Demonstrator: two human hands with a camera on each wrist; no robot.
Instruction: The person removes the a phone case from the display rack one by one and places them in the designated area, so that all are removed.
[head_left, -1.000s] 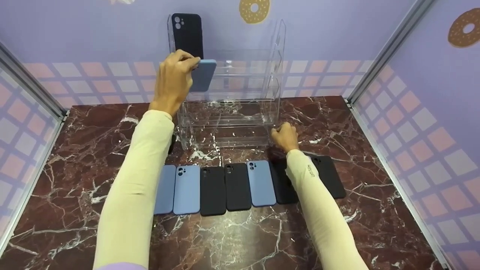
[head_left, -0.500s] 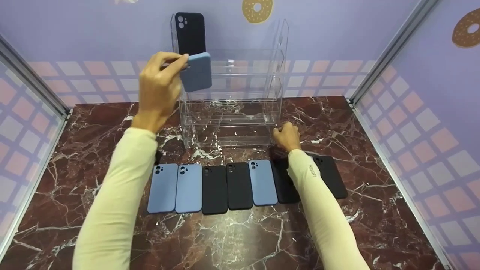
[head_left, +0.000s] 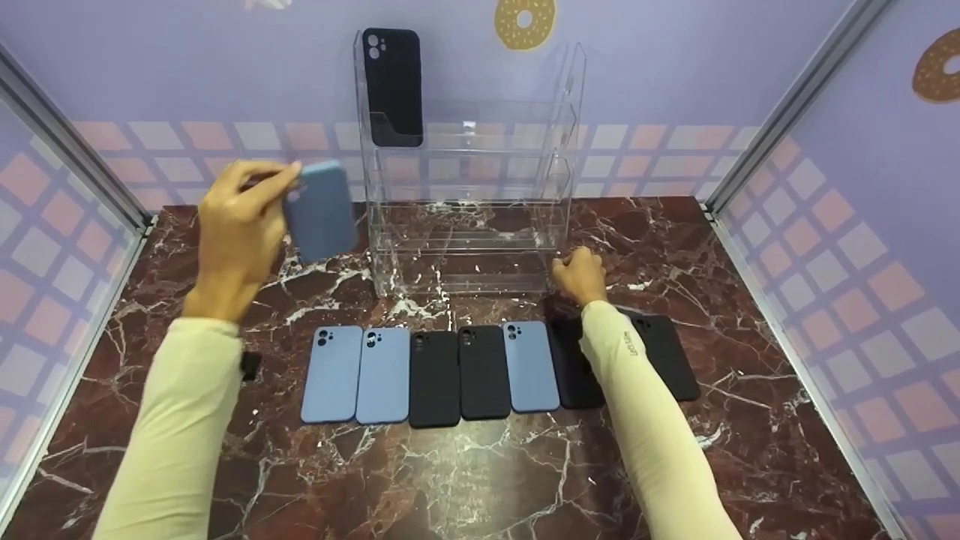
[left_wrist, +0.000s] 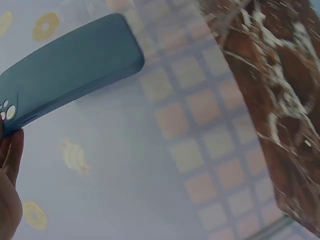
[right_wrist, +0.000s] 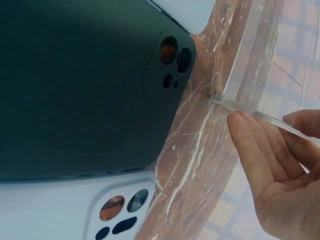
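My left hand (head_left: 244, 217) pinches a blue phone case (head_left: 324, 214) by its upper end, raised off the table to the left of a clear acrylic tiered rack (head_left: 465, 252). In the left wrist view, the case's camera cutouts are beside my fingers and its long body extends away from them. My right hand (head_left: 580, 276) grips the lower right side panel of the rack, with thumb and fingers on opposite faces in the right wrist view. A black phone case (head_left: 395, 86) stands upright in the rack's top tier, at its left end.
Several phone cases lie in a row before the rack, among them a blue case (head_left: 332, 375) and a black case (head_left: 435, 379). My right sleeve (head_left: 637, 390) passes over the row's right part. A purple patterned wall (head_left: 480, 75) stands behind the marbled table (head_left: 480, 480).
My left hand has moved left and down, away from the rack, with the blue case in it. The black case in the top tier is now fully visible. My right hand stays at the rack.
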